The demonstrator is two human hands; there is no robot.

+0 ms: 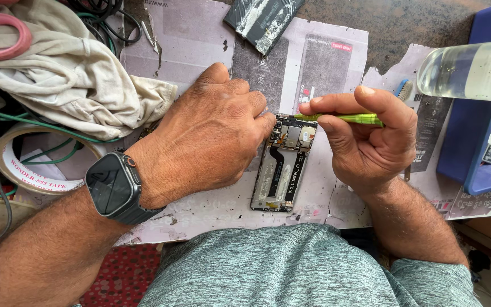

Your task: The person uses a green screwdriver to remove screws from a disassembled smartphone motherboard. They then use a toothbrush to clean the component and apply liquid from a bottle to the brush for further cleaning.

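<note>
An opened phone (282,170) with its back removed lies on a paper-covered worktop (200,34), circuit boards and a flex cable exposed. My left hand (206,136), a dark smartwatch (115,186) on its wrist, rests on the phone's left edge, fingers curled against its top corner. My right hand (365,136) grips a thin green tool (348,118) whose tip touches the top of the phone.
A crumpled beige cloth (69,74) and a tape roll (29,162) lie at the left with green cables. A dark phone panel (262,20) sits at the top. A clear bottle (467,71) and a blue tray (484,131) of tools are at the right.
</note>
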